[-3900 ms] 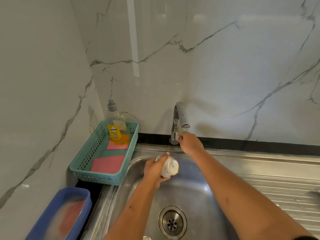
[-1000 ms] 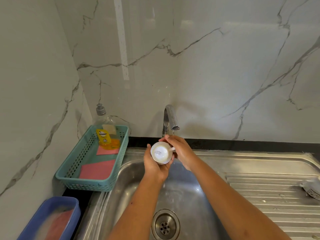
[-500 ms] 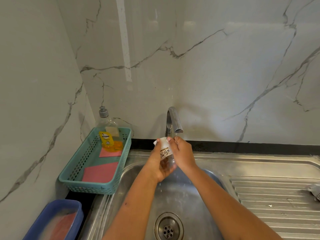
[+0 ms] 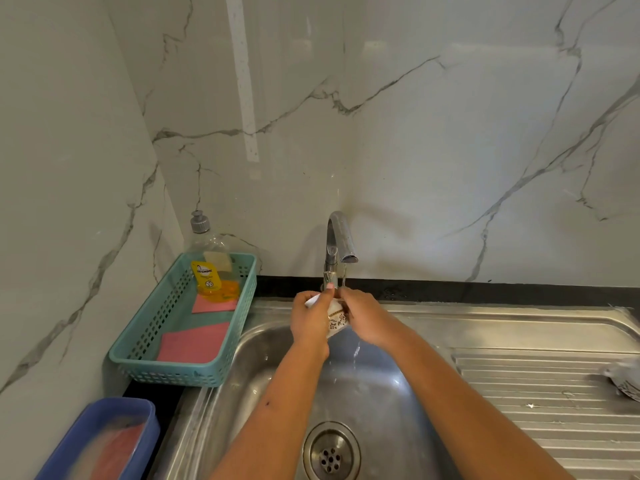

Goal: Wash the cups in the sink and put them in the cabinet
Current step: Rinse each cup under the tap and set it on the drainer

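Observation:
A small white cup with a brown pattern is held under the steel tap, over the steel sink. My left hand grips its left side, thumb up by the rim. My right hand holds its right side, fingers at the rim. A thin stream of water falls from the spout past the cup into the basin. Most of the cup is hidden between my hands. Another patterned piece of crockery lies on the drainboard at the right edge, partly cut off.
A teal basket left of the sink holds a dish soap bottle and pink cloths. A blue tub sits at the lower left. The drain is in the basin's middle. Marble walls stand behind and to the left.
The cup was turned from bottom-facing-me to upright under the tap, and both hands stay on it. Water now runs past it into the sink.

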### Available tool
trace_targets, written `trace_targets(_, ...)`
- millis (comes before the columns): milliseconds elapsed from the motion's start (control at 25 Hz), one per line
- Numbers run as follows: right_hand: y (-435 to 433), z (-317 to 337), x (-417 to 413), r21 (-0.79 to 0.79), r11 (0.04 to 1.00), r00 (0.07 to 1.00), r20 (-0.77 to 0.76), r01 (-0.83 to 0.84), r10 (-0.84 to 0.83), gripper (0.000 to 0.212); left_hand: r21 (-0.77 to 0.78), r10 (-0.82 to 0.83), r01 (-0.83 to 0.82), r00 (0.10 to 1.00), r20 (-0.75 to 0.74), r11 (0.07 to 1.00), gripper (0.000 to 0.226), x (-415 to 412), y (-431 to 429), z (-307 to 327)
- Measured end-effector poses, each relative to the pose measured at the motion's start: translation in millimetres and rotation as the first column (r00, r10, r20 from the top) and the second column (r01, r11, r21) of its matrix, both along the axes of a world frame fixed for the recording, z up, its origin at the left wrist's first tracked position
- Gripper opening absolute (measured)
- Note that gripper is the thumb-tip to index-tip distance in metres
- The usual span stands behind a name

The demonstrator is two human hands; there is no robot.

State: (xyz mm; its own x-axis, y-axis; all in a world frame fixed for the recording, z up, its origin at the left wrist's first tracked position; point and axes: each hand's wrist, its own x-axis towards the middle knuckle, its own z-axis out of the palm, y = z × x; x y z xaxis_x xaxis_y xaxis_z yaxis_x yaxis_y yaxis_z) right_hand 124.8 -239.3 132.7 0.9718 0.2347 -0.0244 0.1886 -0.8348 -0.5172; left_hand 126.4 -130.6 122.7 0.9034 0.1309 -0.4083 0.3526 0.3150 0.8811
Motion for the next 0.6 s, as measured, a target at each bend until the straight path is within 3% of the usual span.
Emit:
trace_targets(120, -7, -4, -1, -0.239, 0.970, 0.998, -0.019, 0.046, -0.052, 0.025, 0.264, -0.095, 0.060, 0.988, 0.121, 0.963, 0.022, -7, -11, -3)
trace_targets(200, -10, -6, -1, -0.256, 0.960, 0.992, -0.022, 0.117, -0.127, 0.022, 0.401, -0.181, 0.096, 0.967, 0.180, 0.911, 0.019, -7, -9, -2)
trace_targets(320, -13, -9, 0, -0.093, 0.960, 0.956, -0.109, 0.264, -0.273, 0.014, 0.497, -0.327, 0.146, 0.896, 0.300, 0.855, 0.018, -4, -5, 6)
trace_targets(440, -10, -10, -5, 0.128, 0.934, 0.918, -0.271, 0.334, -0.291, 0.017, 0.704, -0.452, 0.074, 0.812, 0.368, 0.706, 0.018, 2, -5, 10)
trace_targets(600, 1, -5, -5, 0.342, 0.915, 0.976, -0.104, 0.216, -0.191, 0.018, 0.620, -0.251, -0.016, 0.906, 0.341, 0.784, 0.029, 12, 1, 10)
